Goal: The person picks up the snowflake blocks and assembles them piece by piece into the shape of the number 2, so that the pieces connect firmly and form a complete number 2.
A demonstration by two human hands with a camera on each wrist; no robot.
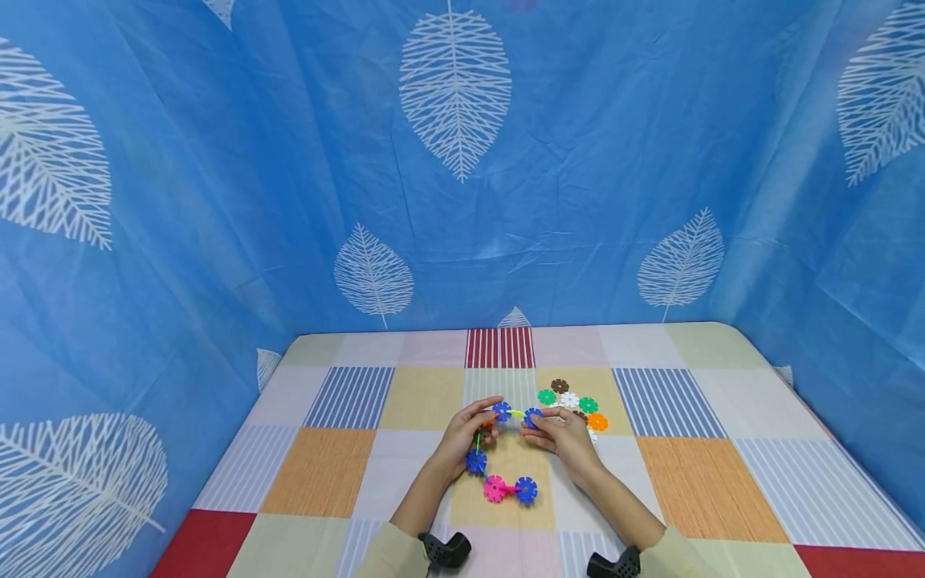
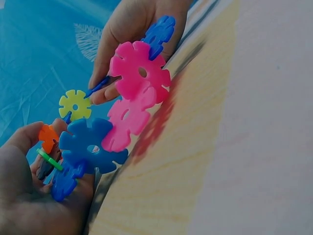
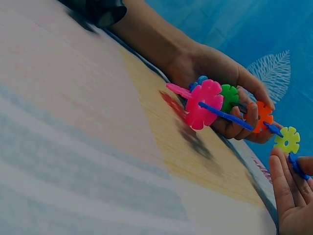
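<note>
A chain of interlocking snowflake-shaped plastic discs curves between the two hands, held above the table. My left hand (image 1: 457,437) grips its middle, around an orange disc (image 2: 49,137) and a dark disc partly hidden by the fingers. My right hand (image 1: 569,441) pinches the blue disc (image 1: 532,417) at the chain's far end, joined to a yellow disc (image 3: 287,140). Another blue disc (image 1: 502,412) sits on the yellow one's other side. From the left hand, the chain bends back through a blue disc (image 1: 476,461) to pink discs (image 1: 495,488) and an end blue disc (image 1: 526,490).
Loose discs lie just beyond the right hand: brown (image 1: 560,386), green (image 1: 547,396), white (image 1: 569,400) and orange (image 1: 597,421) among them. A patchwork-patterned cloth (image 1: 686,506) covers the table. Blue leaf-print curtains (image 1: 571,160) surround it at the back and sides.
</note>
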